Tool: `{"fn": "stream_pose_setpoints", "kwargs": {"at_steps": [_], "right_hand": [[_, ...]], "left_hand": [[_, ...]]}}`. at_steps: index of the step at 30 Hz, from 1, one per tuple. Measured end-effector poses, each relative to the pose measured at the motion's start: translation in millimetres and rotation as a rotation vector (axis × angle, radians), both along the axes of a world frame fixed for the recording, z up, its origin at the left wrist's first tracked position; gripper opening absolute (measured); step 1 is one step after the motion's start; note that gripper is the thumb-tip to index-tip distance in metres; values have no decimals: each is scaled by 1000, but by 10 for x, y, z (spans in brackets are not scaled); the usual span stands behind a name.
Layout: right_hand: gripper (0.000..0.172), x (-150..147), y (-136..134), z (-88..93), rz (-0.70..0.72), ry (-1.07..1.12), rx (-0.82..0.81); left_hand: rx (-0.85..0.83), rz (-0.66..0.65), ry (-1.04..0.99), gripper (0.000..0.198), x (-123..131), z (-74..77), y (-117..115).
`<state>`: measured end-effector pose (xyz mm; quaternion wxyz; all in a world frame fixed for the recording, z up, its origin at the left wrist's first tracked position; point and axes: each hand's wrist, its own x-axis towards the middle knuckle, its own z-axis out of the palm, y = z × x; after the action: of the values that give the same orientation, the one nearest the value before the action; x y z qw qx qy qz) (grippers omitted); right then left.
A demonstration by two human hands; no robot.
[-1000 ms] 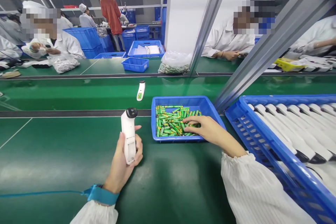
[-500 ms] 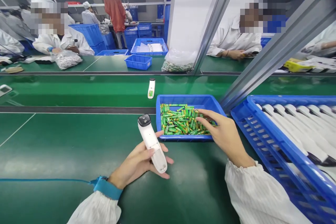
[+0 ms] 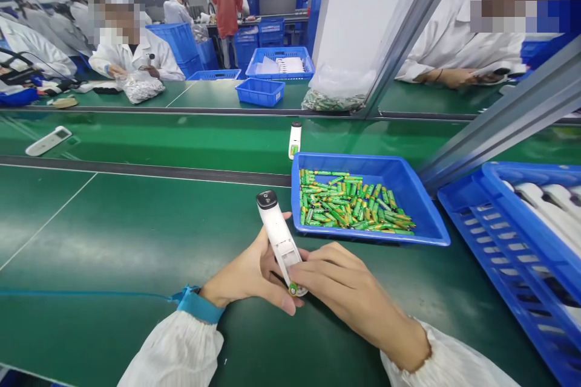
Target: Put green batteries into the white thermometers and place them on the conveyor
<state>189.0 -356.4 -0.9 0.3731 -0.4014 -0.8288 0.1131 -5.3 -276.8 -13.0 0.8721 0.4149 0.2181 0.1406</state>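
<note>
Both hands meet low in the middle of my view, over the green table.

Far left: a thin blue cord runs across the table to the blue wrist strap on my left cuff. Risk: a wide sweep of that arm could draw the cord taut and jerk my grip.

Left hand: curled shut around the white handheld device, palm under it and thumb along its near side. The device lies tilted, with its dark head pointing away from me and its lower end towards me.

Right hand: fingers bunched almost closed at that lower end, tips pressing on a green battery. My fingers cover the bay, so I cannot tell how deep the battery sits or which way round it is. Risk: a reversed or half-seated battery would go unnoticed. Pressing at the low end could also lever the device out of my one-handed hold.

Right of the hands: the blue tray of loose batteries stands just beside them. A battery that slips could roll across the smooth table.

Far right: the blue crate holds more white units near my right sleeve. Risk: that sleeve could catch the crate's rim.
</note>
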Motion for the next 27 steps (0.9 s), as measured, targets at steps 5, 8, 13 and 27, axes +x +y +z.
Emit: {"fn": "stream_pose_setpoints", "kwargs": {"at_steps": [5,8,13,27], "right_hand": [[21,49,32,-48,-15,-63,-24],[21,57,42,-82,-8,-62,-67],[24,24,43,-194,-50,3,-92],[27,19,53,-294,-56,49,-143]], "left_hand": [[23,47,52,136,46,-53,-42],[52,71,88,135,75,-57,-51],[146,74,159,142,85,-50,-52],[184,180,239,131,113,-91,-85]]}}
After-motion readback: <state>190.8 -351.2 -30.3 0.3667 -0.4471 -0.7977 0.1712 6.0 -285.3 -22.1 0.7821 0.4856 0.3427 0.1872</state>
